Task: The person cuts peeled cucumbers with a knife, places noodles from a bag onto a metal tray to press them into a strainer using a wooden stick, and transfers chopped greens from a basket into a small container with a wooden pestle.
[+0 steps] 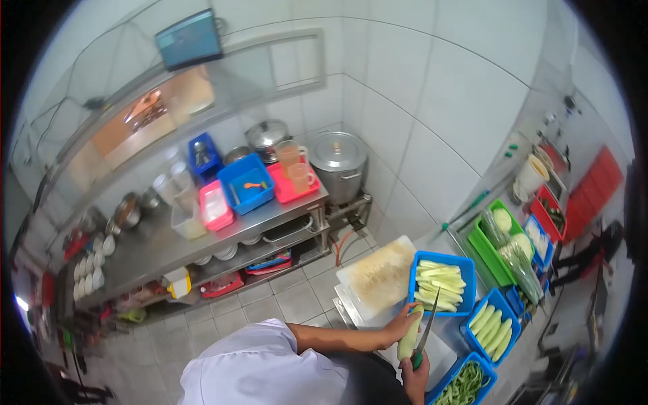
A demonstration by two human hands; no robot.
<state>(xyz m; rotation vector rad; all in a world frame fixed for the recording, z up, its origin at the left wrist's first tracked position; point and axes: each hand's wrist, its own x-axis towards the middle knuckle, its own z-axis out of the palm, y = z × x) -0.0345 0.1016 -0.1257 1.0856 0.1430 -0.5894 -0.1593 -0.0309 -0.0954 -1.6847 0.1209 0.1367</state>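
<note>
L hand (399, 328) fingers pinching far end of pale green veg (408, 343), held over table's (439, 241) near edge. R hand (414, 371) fingers wrapped round green-handled knife (428, 324), blade alongside. Blue tub (470, 290) w/ cut strips nearby.

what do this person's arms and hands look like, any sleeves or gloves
The left hand and right hand are bare, with no gloves visible. On the left arm, a plain white short sleeve leaves the forearm uncovered. No sleeve shows on the visible part of the right arm.
</note>
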